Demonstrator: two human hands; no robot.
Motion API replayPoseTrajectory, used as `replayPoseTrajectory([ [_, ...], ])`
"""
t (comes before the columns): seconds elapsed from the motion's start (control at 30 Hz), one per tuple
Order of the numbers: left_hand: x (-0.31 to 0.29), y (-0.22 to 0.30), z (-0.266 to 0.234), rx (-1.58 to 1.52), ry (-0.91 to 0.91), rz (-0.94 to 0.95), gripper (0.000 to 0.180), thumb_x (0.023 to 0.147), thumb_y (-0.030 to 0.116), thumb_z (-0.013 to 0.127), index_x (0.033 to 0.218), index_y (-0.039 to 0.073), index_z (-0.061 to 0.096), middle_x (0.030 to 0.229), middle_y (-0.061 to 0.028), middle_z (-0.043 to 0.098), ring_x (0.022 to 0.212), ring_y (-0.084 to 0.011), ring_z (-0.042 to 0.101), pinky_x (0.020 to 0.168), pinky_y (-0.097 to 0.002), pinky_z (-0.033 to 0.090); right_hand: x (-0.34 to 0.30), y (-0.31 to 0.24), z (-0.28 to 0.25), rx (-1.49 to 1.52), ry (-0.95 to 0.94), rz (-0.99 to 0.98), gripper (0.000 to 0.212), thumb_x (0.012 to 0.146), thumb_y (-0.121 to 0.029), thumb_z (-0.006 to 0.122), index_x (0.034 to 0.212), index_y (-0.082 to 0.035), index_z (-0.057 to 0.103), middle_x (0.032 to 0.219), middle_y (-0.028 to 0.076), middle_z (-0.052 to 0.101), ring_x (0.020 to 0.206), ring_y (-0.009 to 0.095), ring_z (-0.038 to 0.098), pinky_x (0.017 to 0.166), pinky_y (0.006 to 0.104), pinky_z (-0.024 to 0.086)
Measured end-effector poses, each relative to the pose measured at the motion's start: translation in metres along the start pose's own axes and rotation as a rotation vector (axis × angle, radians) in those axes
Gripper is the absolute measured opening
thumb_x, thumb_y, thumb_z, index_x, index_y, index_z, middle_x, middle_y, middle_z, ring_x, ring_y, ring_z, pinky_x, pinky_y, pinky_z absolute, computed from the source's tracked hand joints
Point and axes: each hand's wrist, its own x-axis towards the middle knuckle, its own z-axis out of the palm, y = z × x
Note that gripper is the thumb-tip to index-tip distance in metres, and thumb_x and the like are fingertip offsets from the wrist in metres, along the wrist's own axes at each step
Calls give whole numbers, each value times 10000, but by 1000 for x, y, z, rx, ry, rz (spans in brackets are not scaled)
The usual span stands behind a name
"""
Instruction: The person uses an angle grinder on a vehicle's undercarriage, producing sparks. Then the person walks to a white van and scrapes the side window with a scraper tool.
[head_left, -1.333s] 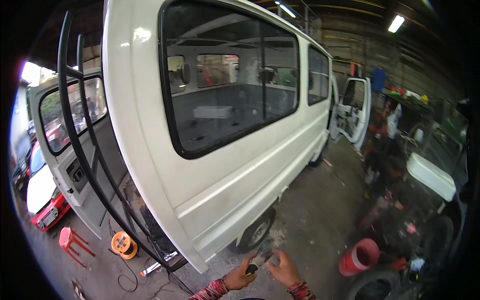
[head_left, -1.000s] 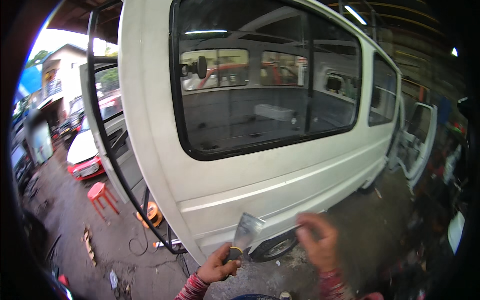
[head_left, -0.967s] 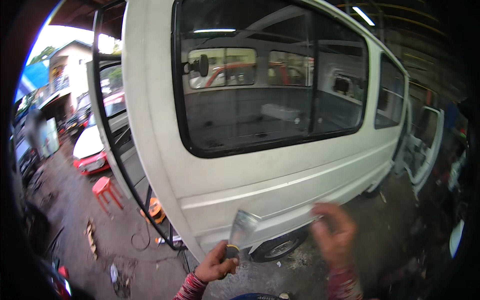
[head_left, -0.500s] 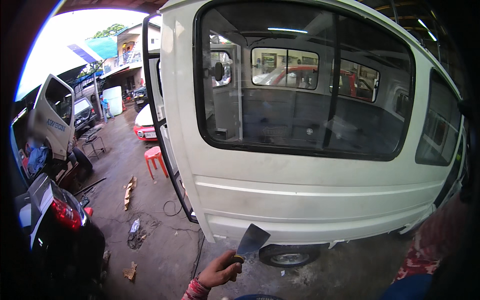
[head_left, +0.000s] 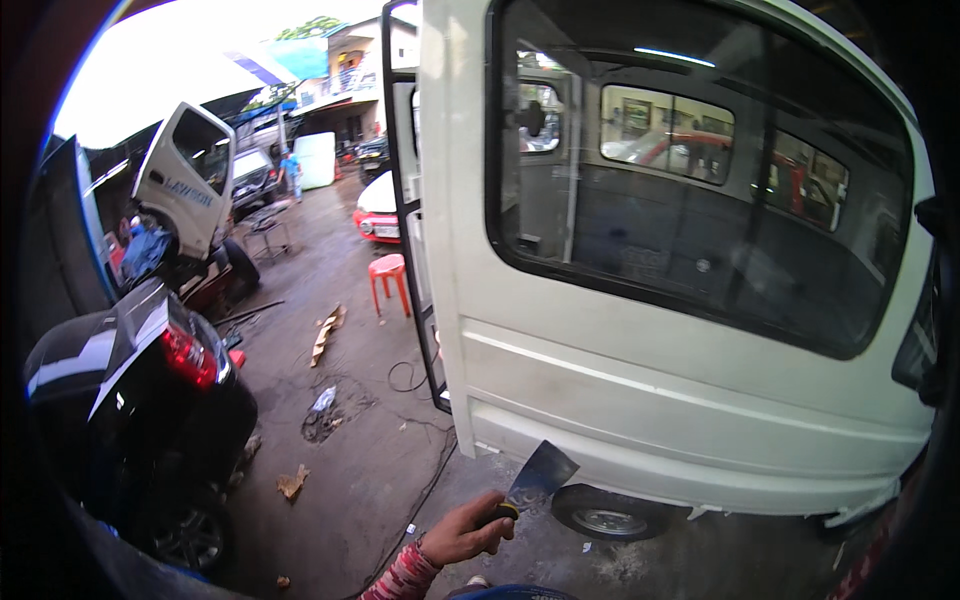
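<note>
My left hand [head_left: 465, 530] is closed around the dark and yellow handle of a putty knife [head_left: 543, 472]. The knife's wide, flat blade tilts up and to the right. In this view the blade overlaps the lower edge of a white van body [head_left: 600, 350]; whether they touch I cannot tell. Beneath the body, just right of the blade, a wheel [head_left: 610, 518] shows. A sliver of my right sleeve [head_left: 868, 565] appears at the lower right rim, and the hand itself is out of sight.
A black vehicle [head_left: 130, 390] with a red tail light stands at left. Near the van's open door frame [head_left: 425, 330] is a red stool [head_left: 388, 272]. Cardboard [head_left: 327, 335], a cable [head_left: 435, 470] and scraps lie on the floor. A person [head_left: 291, 175] stands far back.
The view has swung left and tilted, so the van sits farther right and more of the black vehicle shows. My left hand still holds the putty knife. Less of my right sleeve is visible.
</note>
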Motion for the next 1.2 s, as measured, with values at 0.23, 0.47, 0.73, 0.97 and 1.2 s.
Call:
replayPoseTrajectory([
  [0.23,11,6,-11,20,57,11,487,1047,292,589,1422,7,463,1064,-62,673,765,-114,617,711,-274,536,-25,-11,19,101,-10,11,426,807,-110,741,1200,20,640,1135,186,666,1033,294,638,958,429,498],
  [0.47,5,13,-21,243,49,80,513,1036,195,608,1460,-34,431,1082,-83,708,802,-117,650,757,-295,558,-56,-35,44,226,-39,51,423,808,-110,737,1201,15,643,1140,184,664,1035,293,635,953,429,497],
  [0.73,-15,-14,-40,61,203,145,480,1014,212,646,1395,-33,489,1048,-94,707,807,-121,664,737,-286,565,-88,-53,71,338,-95,124,421,809,-109,733,1203,9,646,1146,181,663,1037,293,633,948,428,496],
  [0.97,-2,-22,-37,108,228,53,480,1010,244,657,1365,-45,514,1029,-97,714,798,-115,674,730,-286,568,-117,-59,93,438,-159,203,419,809,-109,728,1204,4,649,1150,179,662,1039,292,630,943,427,495],
  [1.2,21,-11,-33,208,69,171,499,1011,263,650,1417,14,499,1009,-90,704,764,-145,665,722,-306,557,-169,-76,124,589,-311,346,417,810,-109,724,1206,-1,652,1155,177,661,1041,292,628,939,427,494],
])
